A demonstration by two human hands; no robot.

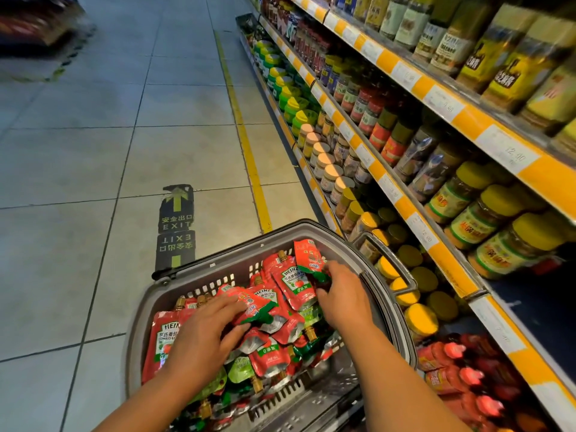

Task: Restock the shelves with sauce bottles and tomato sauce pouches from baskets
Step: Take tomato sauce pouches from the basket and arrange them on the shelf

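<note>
Pale floor tiles [78, 157] carry a yellow line [246, 145] running alongside the shelving. Two dark exit stickers [176, 226] with green arrows lie end to end on the floor. A blurred display [34, 20] sits at far left.

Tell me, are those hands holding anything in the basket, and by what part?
Yes. The left hand grips a red sauce pouch by its green bottom end. The right hand pinches another pouch, also at its green bottom edge.

I see both bare forearms reaching forward and down. My left hand [204, 330] curls its fingers in a pinch; my right hand [341, 294] curls likewise, knuckles up.
</note>
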